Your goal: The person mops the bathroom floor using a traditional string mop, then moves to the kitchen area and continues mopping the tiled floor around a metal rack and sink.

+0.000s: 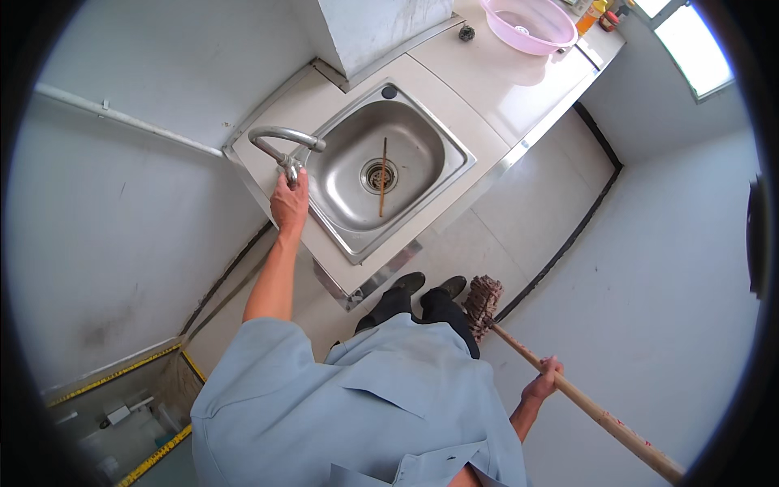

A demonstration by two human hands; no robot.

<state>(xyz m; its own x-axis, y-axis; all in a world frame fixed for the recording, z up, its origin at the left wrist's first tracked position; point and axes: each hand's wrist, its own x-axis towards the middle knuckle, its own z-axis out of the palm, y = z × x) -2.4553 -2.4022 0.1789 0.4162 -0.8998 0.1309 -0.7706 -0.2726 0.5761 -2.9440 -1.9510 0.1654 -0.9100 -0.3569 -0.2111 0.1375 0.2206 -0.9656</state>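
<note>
My left hand [290,202] grips the handle at the base of a curved metal faucet [281,135]. The spout reaches over the left rim of a stainless steel sink [341,201]; no running water is visible. Across the drain strainer [372,177] in the basin lies a thin wooden stick [384,152], perhaps a chopstick. My right hand [543,378] is closed around the wooden handle [599,417] of a mop. The brownish mop head [484,301] hangs low beside my shoes.
Tiled countertop [456,109] surrounds the sink. Farther along it stand a pink plastic basin [529,27], a dark scouring ball [467,33] and an orange bottle [590,18]. Walls [645,274] close in on both sides. A yellow-edged opening [152,453] lies at the lower left.
</note>
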